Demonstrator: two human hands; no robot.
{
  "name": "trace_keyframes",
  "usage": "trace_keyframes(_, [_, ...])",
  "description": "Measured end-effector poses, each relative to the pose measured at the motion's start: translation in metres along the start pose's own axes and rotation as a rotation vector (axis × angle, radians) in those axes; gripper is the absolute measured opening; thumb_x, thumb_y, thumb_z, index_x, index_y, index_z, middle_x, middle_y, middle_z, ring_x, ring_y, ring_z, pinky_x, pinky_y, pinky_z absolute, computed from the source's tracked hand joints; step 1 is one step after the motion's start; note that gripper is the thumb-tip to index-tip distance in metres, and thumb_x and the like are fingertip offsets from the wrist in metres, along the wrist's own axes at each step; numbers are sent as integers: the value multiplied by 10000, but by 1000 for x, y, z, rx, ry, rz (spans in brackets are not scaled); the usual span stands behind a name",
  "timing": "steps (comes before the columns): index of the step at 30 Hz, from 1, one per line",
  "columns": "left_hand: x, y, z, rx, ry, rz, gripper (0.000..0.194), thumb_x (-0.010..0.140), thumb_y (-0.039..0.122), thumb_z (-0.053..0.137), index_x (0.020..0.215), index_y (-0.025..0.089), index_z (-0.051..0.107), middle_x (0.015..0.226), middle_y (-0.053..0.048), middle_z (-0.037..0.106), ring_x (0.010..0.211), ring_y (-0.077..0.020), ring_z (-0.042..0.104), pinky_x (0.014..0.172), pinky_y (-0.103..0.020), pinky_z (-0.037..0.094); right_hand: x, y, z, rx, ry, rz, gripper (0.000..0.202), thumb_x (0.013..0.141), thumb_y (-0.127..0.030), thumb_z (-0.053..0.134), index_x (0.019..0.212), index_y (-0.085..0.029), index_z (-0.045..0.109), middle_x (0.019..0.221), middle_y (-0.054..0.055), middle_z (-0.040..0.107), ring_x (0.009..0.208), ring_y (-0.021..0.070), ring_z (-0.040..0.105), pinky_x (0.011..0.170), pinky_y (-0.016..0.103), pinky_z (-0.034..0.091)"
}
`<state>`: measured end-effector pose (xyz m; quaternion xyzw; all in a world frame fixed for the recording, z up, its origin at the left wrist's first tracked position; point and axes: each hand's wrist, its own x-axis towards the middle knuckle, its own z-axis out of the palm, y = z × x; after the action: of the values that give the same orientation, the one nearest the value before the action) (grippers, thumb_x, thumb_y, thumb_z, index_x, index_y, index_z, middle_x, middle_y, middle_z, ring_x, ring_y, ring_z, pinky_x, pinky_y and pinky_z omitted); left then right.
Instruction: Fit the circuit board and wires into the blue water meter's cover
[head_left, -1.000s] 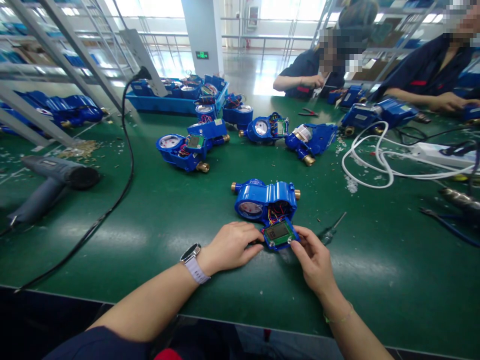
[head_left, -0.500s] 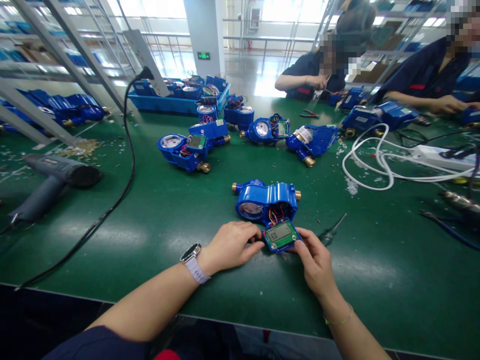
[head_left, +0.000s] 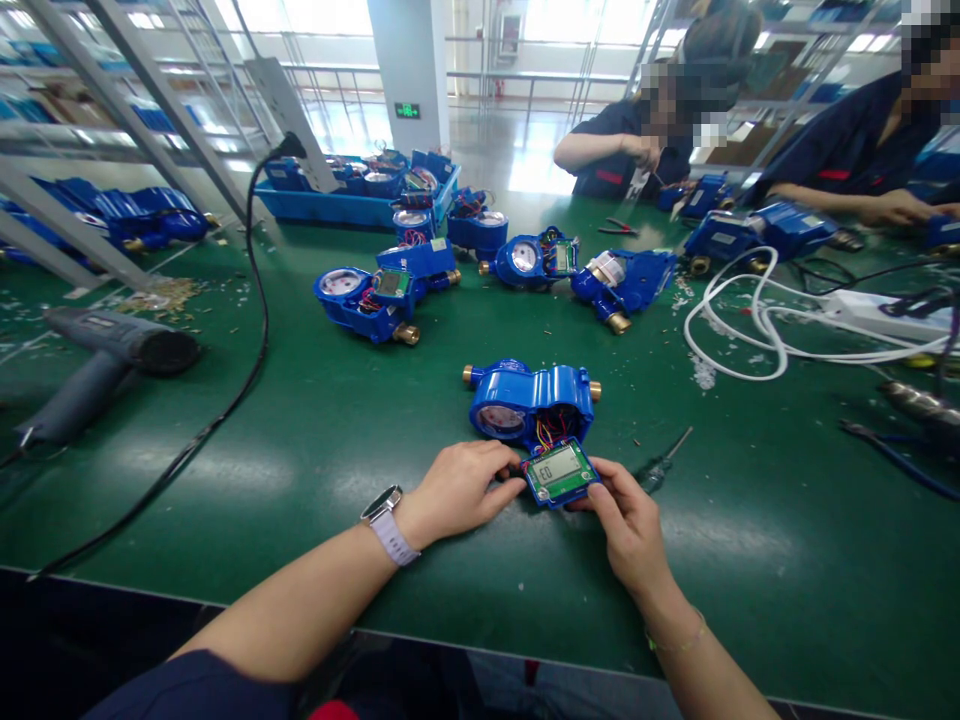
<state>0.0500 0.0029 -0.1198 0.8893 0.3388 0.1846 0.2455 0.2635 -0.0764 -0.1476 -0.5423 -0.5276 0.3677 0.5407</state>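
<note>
Both hands sit close together at the near middle of the green bench (head_left: pixel 315 440), pinched on one display module (head_left: pixel 560 472): the left hand (head_left: pixel 459 490) grips its left edge with fingertips, the right hand (head_left: pixel 628 520) holds its lower right corner between thumb and fingers. The module is tilted face-up toward the camera, probably so the screen can be read; the LCD shows what looks like "E0". It is a green circuit board in a blue frame, tethered by short red, yellow and blue wires (head_left: pixel 553 427) to the open blue water meter (head_left: pixel 531 398) just behind it, so it cannot be lifted far. The meter lies flat, dial window at left, brass fittings at both ends. A small screwdriver (head_left: pixel 663 464) lies just right of the right hand. More opened meters (head_left: pixel 379 295) lie farther back; a heat gun (head_left: pixel 105 365) rests at far left.
</note>
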Motion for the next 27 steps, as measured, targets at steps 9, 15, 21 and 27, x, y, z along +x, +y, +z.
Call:
trace_keyframes(9, [0, 3, 3, -150, 111, -31, 175, 846, 265, 643, 996, 182, 607, 891, -15, 670, 702, -135, 617, 653, -263, 487, 7, -4, -1, 366, -24, 304, 483, 794, -593, 683, 986, -162, 581, 824, 67, 669, 635, 166, 641, 534, 266, 585])
trace_keyframes(15, [3, 9, 8, -406, 130, -76, 201, 824, 261, 664, 997, 164, 630, 852, -11, 635, 641, -100, 554, 615, -233, 460, 12, -7, -2, 467, -64, 384, 477, 795, -607, 675, 943, -163, 577, 761, 67, 674, 587, 159, 643, 501, 234, 564])
trace_keyframes(21, [12, 14, 19, -784, 150, -218, 210, 796, 299, 681, 899, 127, 621, 674, 33, 554, 565, -70, 469, 526, -182, 389, 13, -7, -1, 567, -164, 469, 516, 811, -653, 630, 966, -161, 607, 771, 83, 692, 658, 214, 691, 530, 253, 572])
trace_keyframes(27, [15, 14, 21, -861, 175, -212, 231, 779, 332, 675, 852, 114, 650, 665, 14, 560, 561, -77, 453, 516, -188, 380, 15, -10, -1, 736, -289, 499, 486, 848, -639, 608, 967, -172, 669, 781, 77, 703, 714, 222, 706, 580, 245, 582])
